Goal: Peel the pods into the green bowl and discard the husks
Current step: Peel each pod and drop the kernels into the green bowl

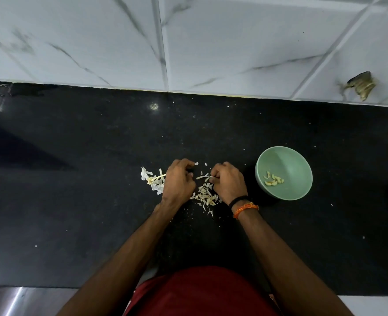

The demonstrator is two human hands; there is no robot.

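Hands first: your left hand [178, 182] and right hand [228, 182] sit knuckles-up, close together over the husk pile [205, 196], fingers curled in toward each other. Right fingers pinch a pale sliver [204, 177] at the gap between the hands; whether that's a pod or loose skin, can't tell. Left fingers are bunched and folded under, anything inside them hidden.

Progress: green bowl [284, 153] is just right of your right hand, not touching, with a handful of peeled cloves [274, 179] on its floor. So several done. Husks not yet discarded, all loose on the black table [74, 201] between and below your hands. A stalk with papery skin [152, 180] lies just left of your left hand; no whole pods visible on it, so I'd guess you're near the last ones.

Wrists low, forearms converging from the bottom edge; threads [245, 207] on your right wrist.
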